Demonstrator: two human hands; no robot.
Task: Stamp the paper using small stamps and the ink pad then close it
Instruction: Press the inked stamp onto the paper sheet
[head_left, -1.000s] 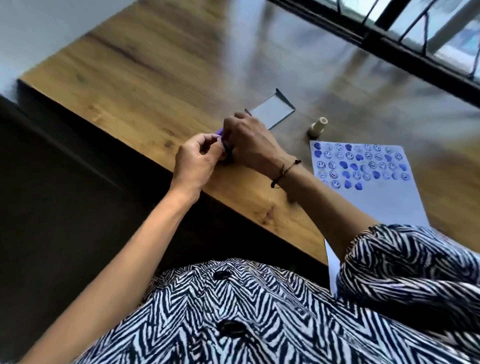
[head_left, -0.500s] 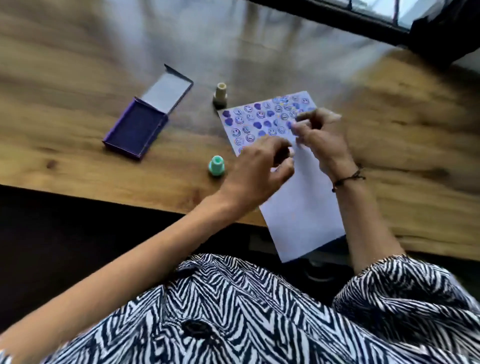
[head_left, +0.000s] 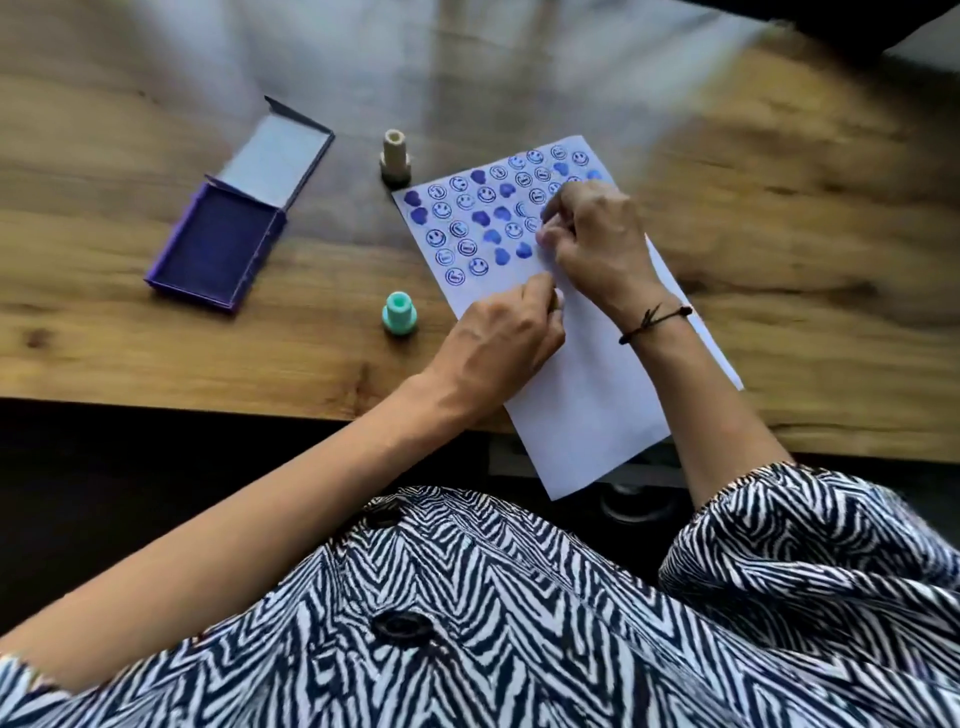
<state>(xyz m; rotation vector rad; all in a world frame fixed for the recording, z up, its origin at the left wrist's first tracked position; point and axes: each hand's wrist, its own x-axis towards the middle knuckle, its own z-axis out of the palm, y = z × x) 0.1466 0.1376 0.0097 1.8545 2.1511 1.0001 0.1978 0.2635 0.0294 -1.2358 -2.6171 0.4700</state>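
Over the paper (head_left: 587, 410), the fingers of the right hand (head_left: 597, 244) were curled downward and pinched together at their tips, pressed toward the sheet at the edge of the stamped rows; what was pinched there could not be made out, though a small stamp may have been hidden under them. A dark cord bracelet (head_left: 655, 318) was worn on that wrist. The left hand (head_left: 498, 338) was laid on the paper just below, its fingers bent in and its thumb and forefinger closed together near the right hand; whether anything was held could not be told.

Blue smiley faces and blue blots were seen printed in rows across the upper part of the sheet, while the lower part was left blank and was hung over the table (head_left: 779, 260) edge. A green stamp (head_left: 399, 312) was stood upright just left of the paper, and a beige stamp (head_left: 395, 157) was stood upright at the sheet's upper left corner. Further left, well apart from the hands, the ink pad (head_left: 218, 249) was left open, its lid (head_left: 278, 156) tilted back. Zebra-striped sleeves (head_left: 810, 561) were seen at the bottom.
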